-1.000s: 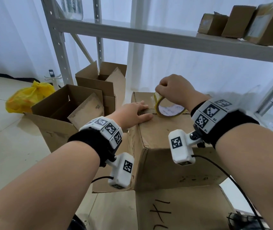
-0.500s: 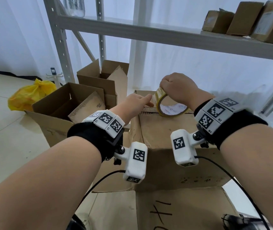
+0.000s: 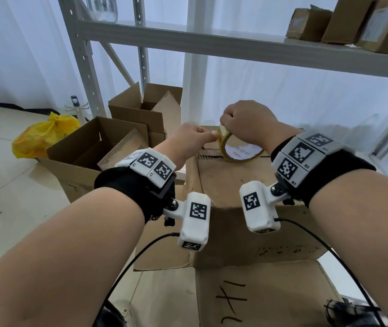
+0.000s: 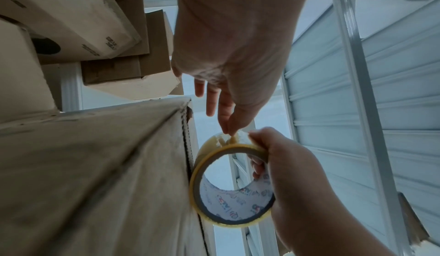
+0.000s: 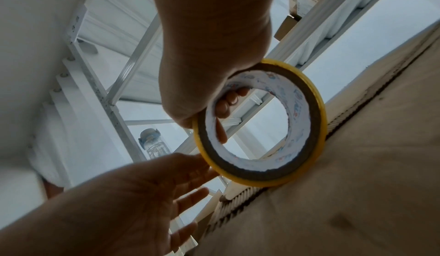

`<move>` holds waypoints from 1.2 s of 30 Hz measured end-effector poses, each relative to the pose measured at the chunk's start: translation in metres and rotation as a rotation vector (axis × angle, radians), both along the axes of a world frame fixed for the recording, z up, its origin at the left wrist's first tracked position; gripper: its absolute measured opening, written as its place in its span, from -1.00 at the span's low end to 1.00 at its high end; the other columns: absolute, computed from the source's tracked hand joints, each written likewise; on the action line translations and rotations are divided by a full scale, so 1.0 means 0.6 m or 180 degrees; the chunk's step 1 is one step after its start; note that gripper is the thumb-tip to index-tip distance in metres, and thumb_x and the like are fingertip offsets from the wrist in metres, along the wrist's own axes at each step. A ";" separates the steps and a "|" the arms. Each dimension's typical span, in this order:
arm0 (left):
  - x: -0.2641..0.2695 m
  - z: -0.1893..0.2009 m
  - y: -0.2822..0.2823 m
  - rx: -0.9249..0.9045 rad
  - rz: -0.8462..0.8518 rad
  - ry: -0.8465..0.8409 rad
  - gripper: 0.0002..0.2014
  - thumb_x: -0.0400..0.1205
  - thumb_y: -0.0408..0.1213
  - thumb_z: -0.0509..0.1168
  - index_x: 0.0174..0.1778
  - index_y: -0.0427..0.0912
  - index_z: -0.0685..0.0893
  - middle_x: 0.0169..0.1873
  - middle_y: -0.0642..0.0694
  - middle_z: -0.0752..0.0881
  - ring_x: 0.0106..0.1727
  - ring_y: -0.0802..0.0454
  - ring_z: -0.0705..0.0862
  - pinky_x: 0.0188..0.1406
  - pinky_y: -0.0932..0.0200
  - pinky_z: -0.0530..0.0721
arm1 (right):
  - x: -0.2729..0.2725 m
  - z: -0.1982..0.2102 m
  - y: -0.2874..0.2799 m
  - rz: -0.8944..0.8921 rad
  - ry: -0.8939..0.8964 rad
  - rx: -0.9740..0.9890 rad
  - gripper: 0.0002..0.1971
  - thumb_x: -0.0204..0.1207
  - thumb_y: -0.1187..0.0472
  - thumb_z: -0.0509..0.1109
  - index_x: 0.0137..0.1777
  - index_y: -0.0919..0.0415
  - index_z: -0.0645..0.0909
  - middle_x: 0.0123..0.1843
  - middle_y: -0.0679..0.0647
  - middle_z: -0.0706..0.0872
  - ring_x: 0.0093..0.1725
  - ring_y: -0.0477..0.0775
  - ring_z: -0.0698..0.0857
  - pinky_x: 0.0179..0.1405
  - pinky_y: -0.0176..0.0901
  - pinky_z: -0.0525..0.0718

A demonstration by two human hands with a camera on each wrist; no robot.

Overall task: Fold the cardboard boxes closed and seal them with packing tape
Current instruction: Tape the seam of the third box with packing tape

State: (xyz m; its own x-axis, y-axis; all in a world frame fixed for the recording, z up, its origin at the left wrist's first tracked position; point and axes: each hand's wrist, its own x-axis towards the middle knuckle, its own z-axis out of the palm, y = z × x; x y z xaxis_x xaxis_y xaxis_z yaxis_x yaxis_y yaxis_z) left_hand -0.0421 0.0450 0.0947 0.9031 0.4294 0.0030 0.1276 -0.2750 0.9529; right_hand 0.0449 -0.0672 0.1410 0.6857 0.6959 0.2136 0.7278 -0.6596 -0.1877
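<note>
A closed brown cardboard box (image 3: 235, 185) (image 4: 95, 166) (image 5: 357, 184) stands in front of me. A yellow-edged roll of clear packing tape (image 3: 240, 154) (image 4: 231, 184) (image 5: 262, 166) stands on edge at the seam along the box's far top. My right hand (image 3: 245, 123) (image 4: 259, 158) (image 5: 223, 113) grips the roll from above, fingers hooked through its core. My left hand (image 3: 212, 136) (image 4: 228, 132) (image 5: 207, 171) reaches in from the left. Its thumb and forefinger pinch the tape on the roll's outer face; the other fingers are straight.
Two open cardboard boxes (image 3: 89, 147) (image 3: 146, 109) stand to the left, with a yellow plastic bag (image 3: 44, 135) on the floor beyond. A grey metal rack (image 3: 235, 46) crosses overhead, with small boxes (image 3: 341, 22) on its shelf. A marked cardboard flap (image 3: 259, 298) lies nearest me.
My left hand has lifted off the box top and moved right to the roll's upper edge. My right hand has kept its grip on the roll.
</note>
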 end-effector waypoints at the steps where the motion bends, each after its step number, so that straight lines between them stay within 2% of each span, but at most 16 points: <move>1: 0.001 0.003 -0.001 0.0117 0.0011 0.0023 -0.77 0.62 -0.16 0.35 0.00 -0.27 0.73 -0.03 -0.16 0.71 0.00 0.05 0.58 -0.24 0.36 0.42 | -0.001 0.002 0.001 0.0025 -0.0056 -0.0094 -0.70 0.63 0.15 0.09 -0.16 0.25 0.61 -0.22 0.09 0.65 -0.18 0.11 0.56 -0.37 -0.14 0.37; 4: 0.002 0.012 -0.006 0.0334 0.0106 0.0037 -0.81 0.64 -0.23 0.29 0.04 -0.27 0.69 -0.06 -0.18 0.65 -0.17 0.10 0.54 -0.32 0.37 0.40 | 0.001 0.007 0.005 0.0150 -0.0004 -0.0252 -0.74 0.65 0.14 0.09 0.05 0.12 0.63 -0.06 0.03 0.68 -0.03 0.09 0.60 -0.15 -0.10 0.47; 6: 0.001 0.023 -0.002 0.0370 0.0192 -0.0054 -0.80 0.65 -0.27 0.26 0.08 -0.30 0.68 -0.06 -0.17 0.63 -0.26 0.19 0.49 -0.37 0.38 0.38 | 0.004 0.011 0.005 0.0200 0.0201 -0.0190 -0.75 0.64 0.14 0.11 0.04 0.02 0.65 -0.05 -0.02 0.68 -0.01 0.06 0.61 -0.07 -0.08 0.50; 10: -0.012 0.039 0.016 0.0510 0.0180 -0.0138 -0.82 0.68 -0.25 0.25 0.08 -0.26 0.65 -0.06 -0.09 0.65 -0.19 0.23 0.52 -0.32 0.36 0.40 | -0.003 0.021 0.013 0.0206 0.0489 -0.0126 -0.77 0.61 0.13 0.19 -0.05 -0.05 0.70 -0.07 -0.08 0.69 0.01 0.02 0.62 0.05 -0.05 0.56; 12: -0.019 0.035 0.020 0.0504 0.0152 -0.0114 -0.84 0.68 -0.23 0.25 0.06 -0.23 0.64 -0.08 -0.07 0.64 -0.15 0.20 0.54 -0.26 0.37 0.45 | -0.010 0.024 0.016 0.0154 0.0488 -0.0289 -0.75 0.61 0.15 0.17 -0.03 -0.02 0.71 0.01 -0.07 0.69 0.10 0.04 0.61 0.17 0.00 0.56; 14: -0.021 0.030 0.021 0.0376 0.0076 -0.0109 -0.83 0.70 -0.25 0.23 0.09 -0.27 0.61 -0.08 -0.13 0.67 -0.08 0.09 0.63 -0.16 0.33 0.58 | -0.014 0.029 0.018 0.0170 0.0583 -0.0379 -0.68 0.63 0.25 0.12 0.08 0.11 0.74 0.17 0.02 0.67 0.21 0.08 0.59 0.28 0.02 0.53; 15: -0.020 0.028 0.020 0.0257 0.0024 -0.0116 -0.83 0.70 -0.27 0.22 0.10 -0.29 0.60 -0.09 -0.16 0.69 -0.07 0.06 0.67 -0.13 0.30 0.64 | -0.013 0.031 0.018 0.0218 0.0670 -0.0358 -0.65 0.64 0.31 0.10 0.17 0.20 0.73 0.24 0.11 0.66 0.21 0.10 0.58 0.24 -0.06 0.54; 17: -0.018 0.027 0.018 -0.0052 -0.0030 -0.0144 -0.85 0.71 -0.33 0.20 0.11 -0.33 0.56 -0.11 -0.20 0.70 -0.13 0.04 0.73 -0.14 0.25 0.72 | -0.014 0.040 0.014 0.0246 0.0937 -0.0226 -0.67 0.64 0.36 0.14 0.27 0.34 0.67 0.18 0.19 0.65 0.05 0.05 0.58 -0.07 -0.32 0.54; 18: -0.016 0.026 0.017 -0.0182 -0.0029 -0.0150 -0.86 0.71 -0.35 0.19 0.11 -0.34 0.56 -0.09 -0.22 0.71 -0.15 0.02 0.75 -0.14 0.22 0.75 | -0.015 0.045 0.010 0.0244 0.1022 -0.0199 -0.69 0.63 0.35 0.18 0.26 0.35 0.67 0.09 0.13 0.66 -0.06 0.01 0.58 -0.17 -0.41 0.50; 19: -0.015 0.027 0.017 -0.0264 -0.0019 -0.0162 -0.87 0.71 -0.36 0.18 0.10 -0.33 0.55 -0.07 -0.22 0.72 -0.15 0.00 0.77 -0.15 0.20 0.77 | -0.012 0.049 0.007 0.0257 0.1063 -0.0185 -0.71 0.62 0.32 0.22 0.23 0.30 0.70 0.02 0.05 0.68 -0.12 -0.03 0.60 -0.15 -0.42 0.53; 22: -0.018 0.029 0.016 -0.0076 0.0010 -0.0175 -0.90 0.71 -0.36 0.16 0.05 -0.29 0.54 -0.11 -0.18 0.72 -0.20 0.00 0.78 -0.24 0.24 0.77 | -0.009 0.058 -0.001 0.0225 0.1240 -0.0098 -0.81 0.59 0.15 0.36 0.13 0.09 0.74 -0.05 -0.03 0.74 0.00 -0.01 0.69 0.10 -0.12 0.69; 24: -0.022 0.032 0.019 0.0154 0.0061 -0.0210 -0.89 0.71 -0.34 0.16 0.05 -0.29 0.55 -0.17 -0.19 0.71 -0.22 0.03 0.75 -0.29 0.29 0.75 | -0.013 0.060 0.002 0.0211 0.1192 -0.0137 -0.82 0.57 0.07 0.41 0.11 0.04 0.74 -0.09 -0.06 0.74 -0.06 -0.07 0.67 -0.04 -0.16 0.63; 26: -0.027 0.036 0.024 0.0296 0.0180 -0.0301 -0.87 0.71 -0.32 0.13 0.03 -0.27 0.55 -0.21 -0.18 0.69 -0.24 0.03 0.72 -0.32 0.30 0.71 | -0.016 0.058 0.010 0.0161 0.1157 -0.0180 -0.81 0.56 0.01 0.42 0.09 0.05 0.72 -0.18 -0.04 0.78 -0.21 -0.10 0.68 -0.21 -0.23 0.58; 30: -0.038 0.039 0.039 0.0553 0.0353 -0.0464 -0.87 0.72 -0.31 0.13 -0.06 -0.21 0.56 -0.27 -0.12 0.67 -0.28 0.06 0.66 -0.29 0.28 0.62 | -0.025 0.054 0.020 0.0134 0.1156 -0.0247 -0.74 0.57 -0.09 0.38 0.10 0.06 0.67 -0.25 -0.02 0.78 -0.42 -0.10 0.66 -0.35 -0.29 0.60; 32: -0.043 0.033 0.043 0.0591 0.0327 -0.0425 -0.88 0.72 -0.31 0.14 -0.07 -0.19 0.55 -0.26 -0.11 0.66 -0.27 0.07 0.64 -0.27 0.28 0.63 | -0.028 0.052 0.018 0.0156 0.1105 -0.0238 -0.76 0.60 -0.09 0.34 0.11 0.04 0.64 -0.18 -0.03 0.74 -0.36 -0.10 0.66 -0.38 -0.31 0.56; 36: -0.042 0.026 0.044 0.0668 0.0258 -0.0386 -0.87 0.72 -0.28 0.15 -0.13 -0.10 0.54 -0.19 -0.10 0.68 -0.17 0.07 0.65 -0.18 0.24 0.66 | -0.024 0.049 0.005 0.0111 0.1253 -0.0091 -0.81 0.63 -0.07 0.30 0.11 -0.04 0.63 -0.01 0.04 0.70 -0.18 0.02 0.70 -0.21 -0.20 0.65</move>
State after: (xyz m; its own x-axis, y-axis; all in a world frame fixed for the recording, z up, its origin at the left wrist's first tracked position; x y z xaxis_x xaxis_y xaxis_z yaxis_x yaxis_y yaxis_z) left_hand -0.0670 0.0715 0.1101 0.8534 0.4789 0.2060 0.0455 -0.4620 0.8857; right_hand 0.0303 -0.0641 0.1705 0.6871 0.7221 -0.0809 0.6259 -0.6447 -0.4389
